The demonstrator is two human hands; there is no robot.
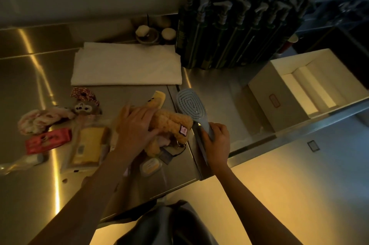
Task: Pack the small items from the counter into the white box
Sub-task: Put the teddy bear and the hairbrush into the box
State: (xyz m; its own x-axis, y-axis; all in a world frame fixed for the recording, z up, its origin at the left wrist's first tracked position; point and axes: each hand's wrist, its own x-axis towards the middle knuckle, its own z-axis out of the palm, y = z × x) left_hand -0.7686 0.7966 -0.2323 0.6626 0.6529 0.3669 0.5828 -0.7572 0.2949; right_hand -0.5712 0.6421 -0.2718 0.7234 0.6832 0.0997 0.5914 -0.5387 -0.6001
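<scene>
Head view: right hand (216, 142) grips the handle of the pale blue hairbrush (192, 107), head lifted over the steel surface (219, 89). Looks rigid plastic, light; handle is the sensible hold. Left hand (137, 124) lies flat, fingers straight, on the fluffy yellow pouch (171, 122), soft and squashy. White box (303, 87) sits open, well right.

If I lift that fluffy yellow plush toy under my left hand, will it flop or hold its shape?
The yellow plush toy looks soft and fuzzy, so it will probably sag where unsupported. It likely weighs little for its bulk. The left hand lies across it, and dangling bits beneath may trail.
</scene>
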